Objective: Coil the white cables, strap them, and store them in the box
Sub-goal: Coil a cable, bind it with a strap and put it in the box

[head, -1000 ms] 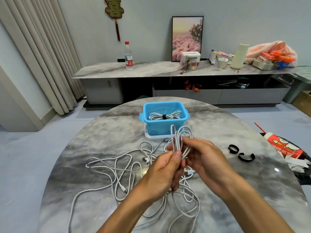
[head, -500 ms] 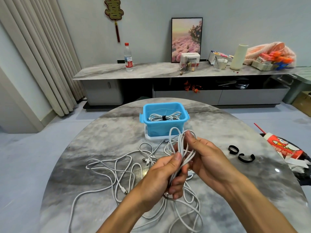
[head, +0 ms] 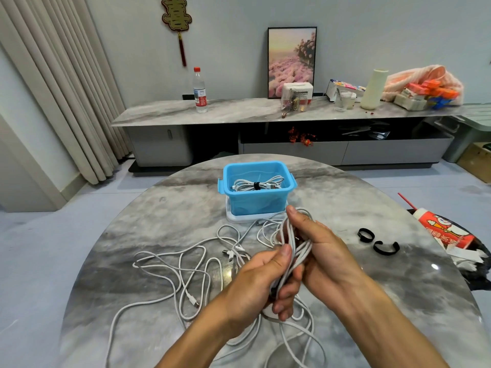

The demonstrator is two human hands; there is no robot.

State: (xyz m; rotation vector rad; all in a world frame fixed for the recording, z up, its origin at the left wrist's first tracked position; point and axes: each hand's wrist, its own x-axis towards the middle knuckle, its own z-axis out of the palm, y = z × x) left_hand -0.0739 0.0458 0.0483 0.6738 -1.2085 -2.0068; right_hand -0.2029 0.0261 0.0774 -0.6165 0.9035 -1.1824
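Fingers of both our hands are curled round one bundle of white cable (head: 293, 251) above the near half of the tabletop (head: 159, 216). Our left hand (head: 255, 282) grips its lower part, the thumb lying across the strands. Our right hand (head: 318, 251) wraps the upper part, with its thumb pointing up towards the loops that stick out at the top.

The bundle's long axis runs steeply, from low near us up and slightly right towards the blue box (head: 256, 189). Its tail drops between our hands to the loose white cables (head: 186, 274) sprawled on the marble.

Compared with a second ago, we hold the bundle lower and more tilted. Less of its top loops shows above the right hand, which has closed further over the strands.

Inside the box lies a coiled cable (head: 259, 183) with a black strap round its middle. The box stands on a white lid (head: 233, 217). Two black straps (head: 377, 241) lie on the tabletop to the right, well apart from our hands.
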